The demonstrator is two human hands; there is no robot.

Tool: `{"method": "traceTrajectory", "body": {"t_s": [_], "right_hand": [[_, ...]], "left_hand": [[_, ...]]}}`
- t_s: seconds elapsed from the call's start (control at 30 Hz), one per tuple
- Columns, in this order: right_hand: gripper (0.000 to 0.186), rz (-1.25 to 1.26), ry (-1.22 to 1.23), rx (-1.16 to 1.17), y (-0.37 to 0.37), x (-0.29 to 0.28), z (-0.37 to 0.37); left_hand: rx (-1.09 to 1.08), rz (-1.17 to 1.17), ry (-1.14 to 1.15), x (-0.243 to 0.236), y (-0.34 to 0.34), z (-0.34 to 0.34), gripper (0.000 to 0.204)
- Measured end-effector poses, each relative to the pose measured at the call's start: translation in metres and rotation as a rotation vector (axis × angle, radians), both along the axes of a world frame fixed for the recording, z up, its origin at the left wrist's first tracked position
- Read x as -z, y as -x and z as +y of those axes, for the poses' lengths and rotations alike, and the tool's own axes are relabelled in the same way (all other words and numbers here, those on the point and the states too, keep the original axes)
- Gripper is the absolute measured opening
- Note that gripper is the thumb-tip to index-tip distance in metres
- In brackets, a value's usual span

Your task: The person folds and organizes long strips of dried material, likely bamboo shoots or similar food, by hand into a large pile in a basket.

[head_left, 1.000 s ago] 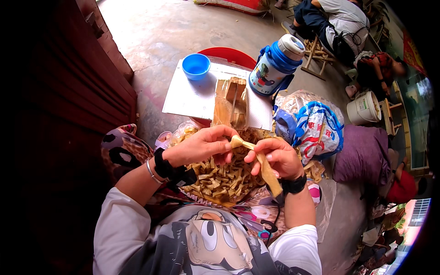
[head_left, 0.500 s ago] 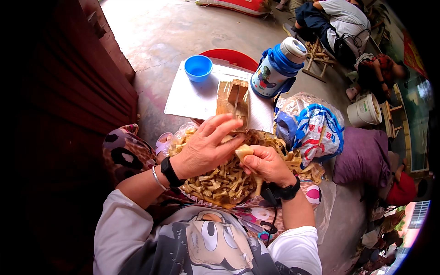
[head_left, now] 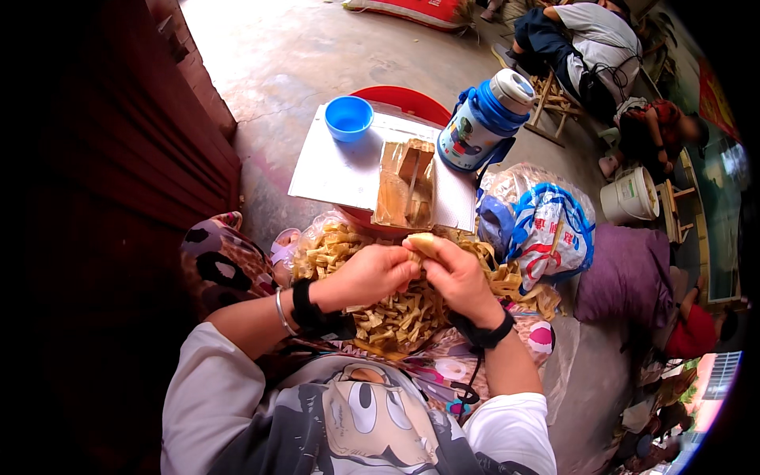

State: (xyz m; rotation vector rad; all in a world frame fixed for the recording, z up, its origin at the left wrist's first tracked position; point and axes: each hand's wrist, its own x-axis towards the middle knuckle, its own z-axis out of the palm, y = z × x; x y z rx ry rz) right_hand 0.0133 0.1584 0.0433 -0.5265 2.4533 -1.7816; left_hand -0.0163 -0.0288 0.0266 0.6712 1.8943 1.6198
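Both my hands meet above my lap on a pale yellow, leaf-like strip point(head_left: 422, 242). With thumb and forefinger my right hand point(head_left: 461, 277) pinches it from the right. My left hand point(head_left: 372, 275) comes in from the left, its fingers curled against the strip's lower part, which is mostly hidden. Below them lies a heap of small folded yellowish pieces point(head_left: 384, 323) in clear plastic. Longer loose strips point(head_left: 511, 281) spread to the right of the heap. Just beyond my hands, a wooden block point(head_left: 394, 190) with an upright thin piece stands on a white board point(head_left: 336, 176).
On the board are a blue bowl point(head_left: 348, 119) and a blue-white flask point(head_left: 484, 123), above a red round stool point(head_left: 404, 98). A stuffed plastic bag point(head_left: 546, 222), purple cushion point(head_left: 625, 273) and white bucket point(head_left: 629, 195) sit to the right. Other people point(head_left: 590, 39) are at the far right.
My left hand has drawn back from in front of the wooden block, and its spread fingers have curled in onto the strip. My right hand has turned slightly, still pinching the strip.
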Motion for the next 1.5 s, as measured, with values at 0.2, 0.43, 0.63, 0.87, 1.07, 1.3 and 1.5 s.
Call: {"method": "traceTrajectory", "body": {"t_s": [0.2, 0.43, 0.63, 0.87, 1.07, 1.3, 1.5], "right_hand": [[0.023, 0.055, -0.018, 0.162, -0.005, 0.006, -0.002], [0.017, -0.484, 0.658, -0.003, -0.004, 0.000, 0.011], [0.018, -0.486, 0.517, 0.074, -0.006, 0.001, 0.016], [0.016, -0.547, 0.581, 0.125, -0.010, 0.001, 0.010], [0.018, -0.859, 0.814, 0.000, -0.001, 0.000, 0.016], [0.028, -0.596, 0.593, 0.221, -0.005, 0.004, -0.002], [0.025, -0.157, -0.033, 0.316, -0.011, 0.001, -0.014]], "left_hand": [[0.128, -0.430, -0.072, -0.021, 0.014, -0.005, 0.021], [0.090, -0.263, -0.353, -0.009, 0.012, -0.002, 0.038], [0.036, -0.280, -0.277, -0.012, 0.013, 0.002, 0.030], [-0.093, 0.036, 0.150, -0.020, 0.015, 0.003, 0.026], [-0.004, 0.928, -0.118, -0.031, 0.010, 0.007, 0.031], [-0.073, 0.658, -0.082, -0.011, 0.015, 0.007, 0.018], [-0.175, 0.617, 0.010, -0.005, 0.006, 0.006, 0.019]]}}
